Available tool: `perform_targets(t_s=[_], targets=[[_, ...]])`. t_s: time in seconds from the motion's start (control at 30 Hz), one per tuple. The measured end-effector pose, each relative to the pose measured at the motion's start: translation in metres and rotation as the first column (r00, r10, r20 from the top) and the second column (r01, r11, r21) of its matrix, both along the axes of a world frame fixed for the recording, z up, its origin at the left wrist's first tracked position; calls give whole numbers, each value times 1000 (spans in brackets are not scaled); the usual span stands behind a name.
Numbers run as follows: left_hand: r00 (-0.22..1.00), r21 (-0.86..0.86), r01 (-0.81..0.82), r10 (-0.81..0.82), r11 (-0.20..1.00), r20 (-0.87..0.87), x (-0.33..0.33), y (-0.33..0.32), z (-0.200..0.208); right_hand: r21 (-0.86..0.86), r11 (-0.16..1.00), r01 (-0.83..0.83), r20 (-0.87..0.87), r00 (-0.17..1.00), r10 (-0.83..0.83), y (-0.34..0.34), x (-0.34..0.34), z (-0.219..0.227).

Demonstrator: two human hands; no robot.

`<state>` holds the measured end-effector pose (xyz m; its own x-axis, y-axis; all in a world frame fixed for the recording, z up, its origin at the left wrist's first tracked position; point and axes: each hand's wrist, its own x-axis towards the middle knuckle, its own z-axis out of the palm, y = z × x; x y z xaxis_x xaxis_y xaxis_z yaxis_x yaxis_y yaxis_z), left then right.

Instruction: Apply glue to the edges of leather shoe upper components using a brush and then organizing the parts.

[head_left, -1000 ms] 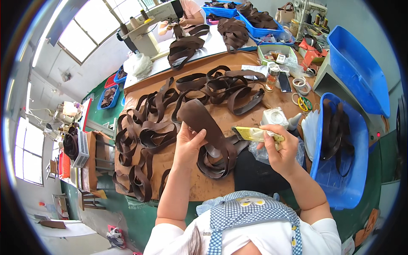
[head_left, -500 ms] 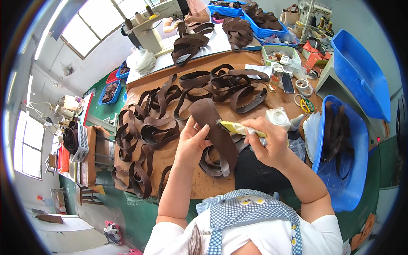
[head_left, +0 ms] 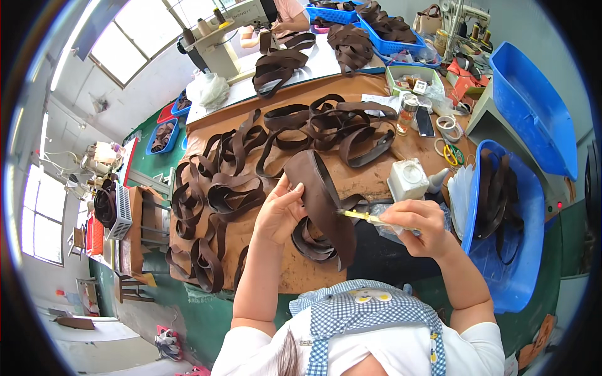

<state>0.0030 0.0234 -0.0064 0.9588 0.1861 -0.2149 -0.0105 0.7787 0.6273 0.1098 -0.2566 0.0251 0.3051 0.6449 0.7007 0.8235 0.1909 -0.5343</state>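
Brown strap: centre of the frame, pinched by your left grip.
Yellow brush: right of centre, pinched by your right grip.
Desk: brown loops lie left of centre.

We find the room bright, with daylight coming through at least 2 windows: the far-left window and the left window are both blown out to white. A fluorescent tube glares at far left. Soft shadows sit under the brown straps, and a pale sheen marks the blue bin at right. We see fisheye bending, black corners and bluish fringing along the left rim; far details look soft.
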Motion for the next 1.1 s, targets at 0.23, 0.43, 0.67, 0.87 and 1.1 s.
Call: perform_targets(t_s=[0.23,0.43,0.67,0.87,1.1], targets=[[996,155,73,-81,985,45,4,-17,6,19,999,33,40,999,-33,11,6,8],[996,353,86,-81,932,-29,-5,-22,7,78,991,106,99,989,-113,35,14,10],[998,446,21,7,895,-61,-24,-19,-13,109,936,335,225,909,-351,44,17,6],[946,196,-325,320,925,57,-61,10,-29,-61,931,361,-151,918,-366,22,18,-42],[581,94,-813,790,574,198,-131,71,-58,-170,885,434,-472,752,-460,4,10,-92]])
